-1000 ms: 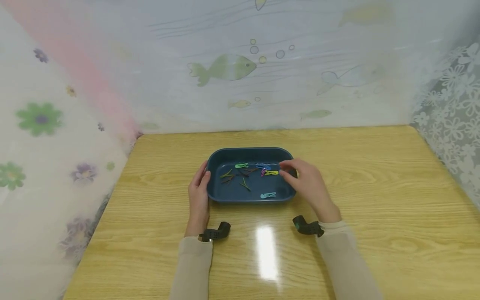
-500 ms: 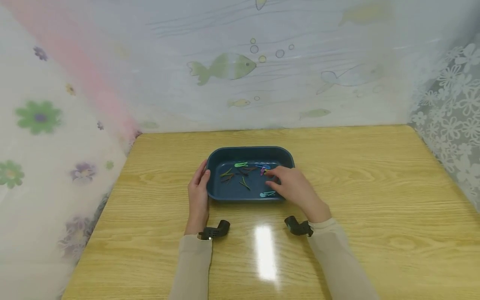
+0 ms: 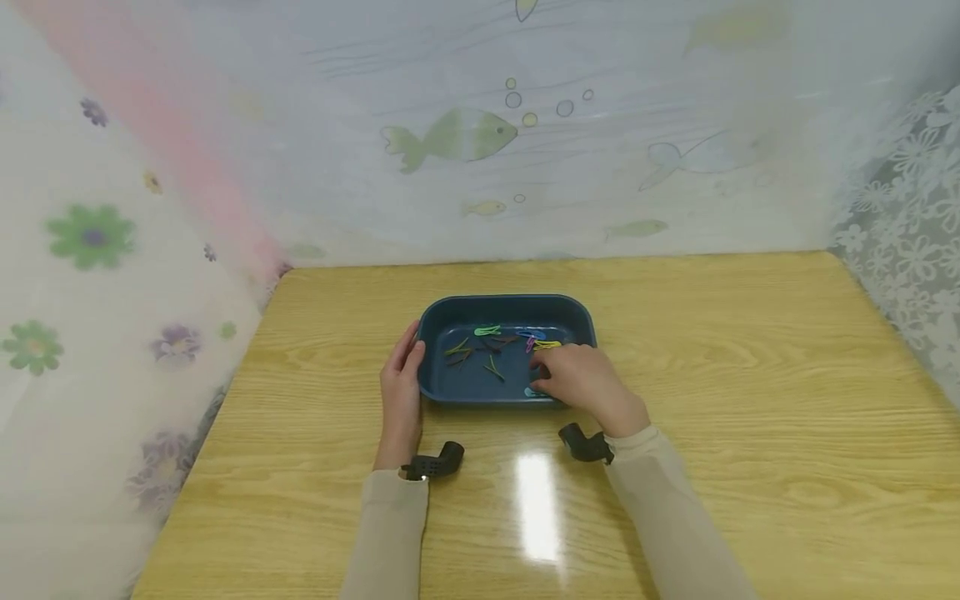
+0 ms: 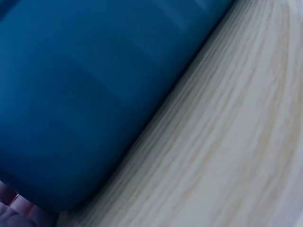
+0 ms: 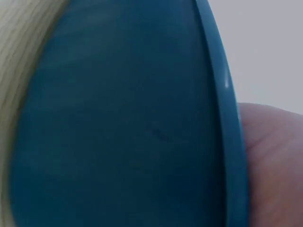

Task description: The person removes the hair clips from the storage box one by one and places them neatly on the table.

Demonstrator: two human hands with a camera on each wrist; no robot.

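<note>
A dark blue rectangular tub (image 3: 468, 396) sits on the table, its outer wall filling much of both wrist views. On its left side, my left hand (image 3: 401, 392) grips the wall, thumb at the rim and fingers along the outside. My right hand (image 3: 588, 379) reaches over the near right part of the tub, thumb and forefinger apart. Below the thumb lies a light blue clip (image 3: 532, 392), partly hidden by the hand. Just beyond the fingers are a yellow clip (image 3: 548, 344), a pink clip (image 3: 531, 342) and a blue clip (image 3: 532, 334).
A green clip (image 3: 487, 331) lies near the tub's back wall. Several thin green and brown V-shaped pieces, including a green piece (image 3: 493, 368), are scattered on the left and middle of its floor. The wooden table (image 3: 750, 375) meets a fish-patterned curtain (image 3: 337, 183) behind.
My right hand has come leftward from the tub's right rim, then nearer to me, down toward the light blue clip. My left hand keeps its place on the tub.
</note>
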